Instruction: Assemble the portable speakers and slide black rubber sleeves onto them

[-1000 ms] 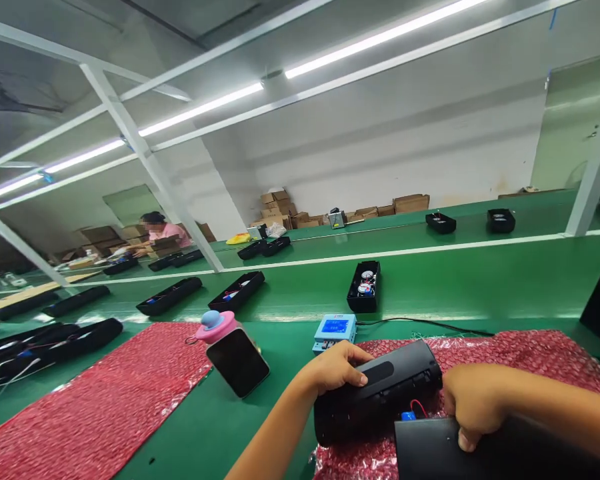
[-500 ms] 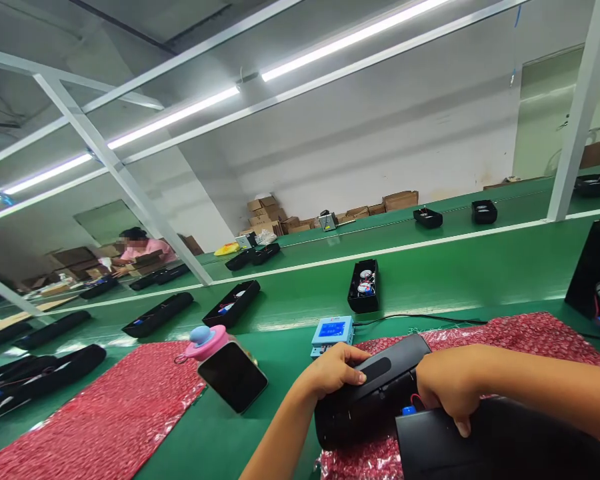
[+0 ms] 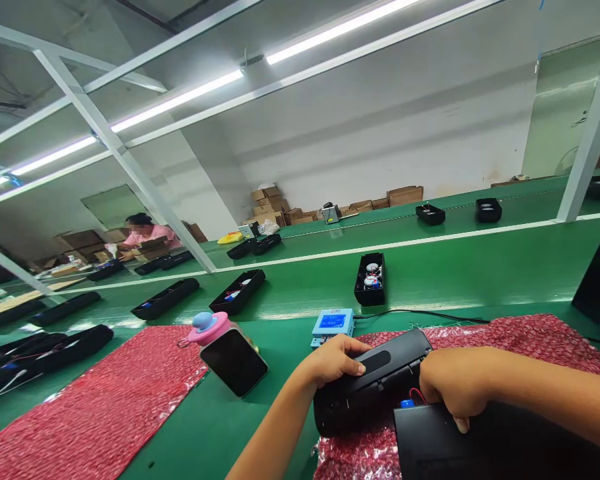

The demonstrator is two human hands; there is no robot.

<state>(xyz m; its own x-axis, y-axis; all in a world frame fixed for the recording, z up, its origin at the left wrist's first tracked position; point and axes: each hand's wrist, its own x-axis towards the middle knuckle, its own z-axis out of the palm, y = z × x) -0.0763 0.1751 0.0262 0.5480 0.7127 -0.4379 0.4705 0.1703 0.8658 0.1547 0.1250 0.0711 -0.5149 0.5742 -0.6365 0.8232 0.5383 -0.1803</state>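
A black speaker housing [image 3: 370, 383] lies on a red bubble-wrap mat [image 3: 520, 337] in front of me. My left hand [image 3: 333, 360] is curled over its near left end, gripping it. My right hand [image 3: 455, 387] is closed where the housing meets a flat black panel [image 3: 485, 447], the thumb pressing on the panel's top edge. A small blue connector with a red wire [image 3: 411, 400] shows between the two parts, just left of my right hand.
A blue meter with a display [image 3: 333, 324] and black cable sits behind the housing. A pink-capped bottle [image 3: 209, 327] props a dark phone [image 3: 234, 362]. Another red mat [image 3: 100, 400] lies left. Open black housings [image 3: 371, 279] ride the green belt. A person works far left.
The view has shifted slightly. My right hand slid left along the panel's edge toward the housing. My left hand stays on the housing.
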